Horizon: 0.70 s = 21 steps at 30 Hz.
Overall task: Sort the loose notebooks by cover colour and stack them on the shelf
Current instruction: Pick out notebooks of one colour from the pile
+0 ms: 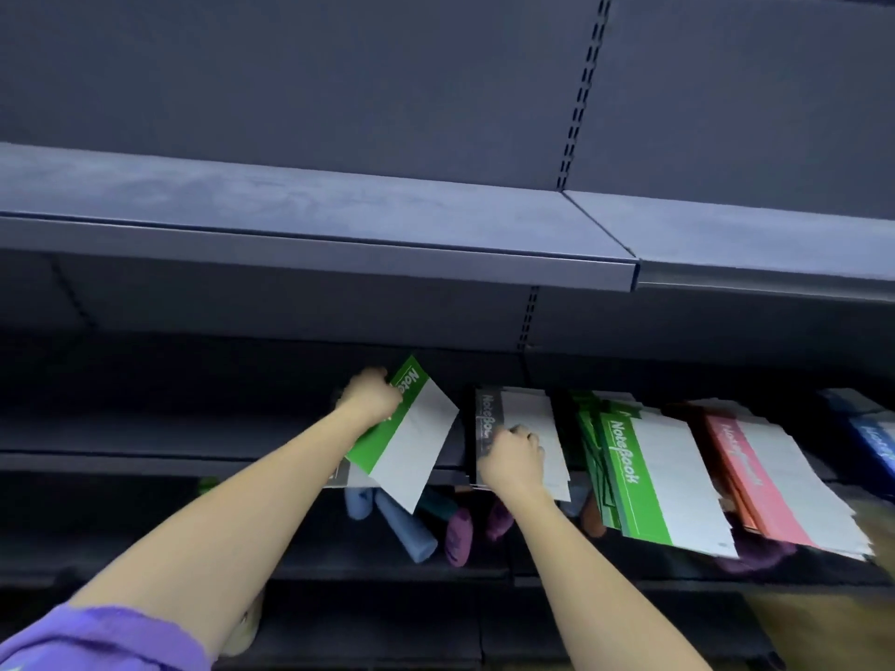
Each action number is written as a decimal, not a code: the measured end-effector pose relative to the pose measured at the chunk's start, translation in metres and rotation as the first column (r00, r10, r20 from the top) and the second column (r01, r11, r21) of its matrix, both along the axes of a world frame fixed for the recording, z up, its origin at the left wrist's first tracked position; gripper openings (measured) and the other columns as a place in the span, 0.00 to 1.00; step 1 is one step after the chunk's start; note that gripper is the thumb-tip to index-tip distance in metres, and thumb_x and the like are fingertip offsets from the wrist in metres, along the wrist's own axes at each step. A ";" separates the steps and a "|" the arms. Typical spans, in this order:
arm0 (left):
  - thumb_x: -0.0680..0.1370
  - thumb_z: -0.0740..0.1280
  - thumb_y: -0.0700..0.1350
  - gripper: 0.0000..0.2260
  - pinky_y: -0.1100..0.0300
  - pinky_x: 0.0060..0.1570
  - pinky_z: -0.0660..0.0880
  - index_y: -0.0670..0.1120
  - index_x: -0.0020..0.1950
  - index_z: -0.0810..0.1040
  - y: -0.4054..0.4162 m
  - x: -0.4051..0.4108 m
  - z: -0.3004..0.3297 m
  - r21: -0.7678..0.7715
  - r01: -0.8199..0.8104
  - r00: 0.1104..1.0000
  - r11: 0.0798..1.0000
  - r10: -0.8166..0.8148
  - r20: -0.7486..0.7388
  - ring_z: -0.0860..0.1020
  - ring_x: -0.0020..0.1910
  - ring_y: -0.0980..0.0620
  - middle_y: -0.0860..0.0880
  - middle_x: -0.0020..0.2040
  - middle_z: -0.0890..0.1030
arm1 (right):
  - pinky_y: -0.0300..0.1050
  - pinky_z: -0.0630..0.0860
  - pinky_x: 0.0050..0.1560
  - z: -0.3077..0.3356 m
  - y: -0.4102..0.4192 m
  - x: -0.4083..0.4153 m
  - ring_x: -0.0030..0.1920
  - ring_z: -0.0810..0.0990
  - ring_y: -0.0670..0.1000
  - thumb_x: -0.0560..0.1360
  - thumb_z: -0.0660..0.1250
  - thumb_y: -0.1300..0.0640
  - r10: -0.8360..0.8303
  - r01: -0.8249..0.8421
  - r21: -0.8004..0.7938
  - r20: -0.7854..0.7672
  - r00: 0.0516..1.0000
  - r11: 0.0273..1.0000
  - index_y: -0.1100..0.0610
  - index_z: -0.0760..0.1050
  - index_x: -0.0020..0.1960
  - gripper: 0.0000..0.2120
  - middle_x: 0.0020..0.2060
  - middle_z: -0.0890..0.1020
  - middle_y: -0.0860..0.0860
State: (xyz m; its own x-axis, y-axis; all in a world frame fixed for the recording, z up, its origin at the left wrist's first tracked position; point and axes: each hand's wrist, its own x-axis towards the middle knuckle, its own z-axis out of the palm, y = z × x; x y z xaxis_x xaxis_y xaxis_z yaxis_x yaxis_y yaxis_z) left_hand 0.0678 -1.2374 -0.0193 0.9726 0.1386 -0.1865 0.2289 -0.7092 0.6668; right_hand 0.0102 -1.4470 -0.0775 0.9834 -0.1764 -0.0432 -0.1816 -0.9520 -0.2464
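Dark blue metal shelving [339,244] is filling the frame, an upper shelf crossing its middle. Left of centre, the left hand [370,397] is gripping a tilted green notebook [404,435], fingers curled round its top edge. Just right, the right hand [511,460] is resting curled fingers on a grey notebook stack [530,418]. Further right, a green stack [649,477], then a pink stack [760,467], are lying on the lower shelf.

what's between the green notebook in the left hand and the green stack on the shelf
In the head view, the black notebook stack lies between the held green notebook and the green notebook stack; the right hand rests on it.
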 end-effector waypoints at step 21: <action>0.75 0.63 0.39 0.10 0.58 0.29 0.76 0.47 0.56 0.73 0.006 -0.057 0.010 -0.043 0.118 0.992 0.992 -0.115 0.060 0.81 0.37 0.45 0.42 0.49 0.80 | 0.51 0.77 0.40 0.035 0.014 -0.029 0.42 0.80 0.56 0.72 0.60 0.66 -0.199 0.170 0.890 -0.092 0.976 0.422 0.61 0.75 0.51 0.09 0.45 0.82 0.57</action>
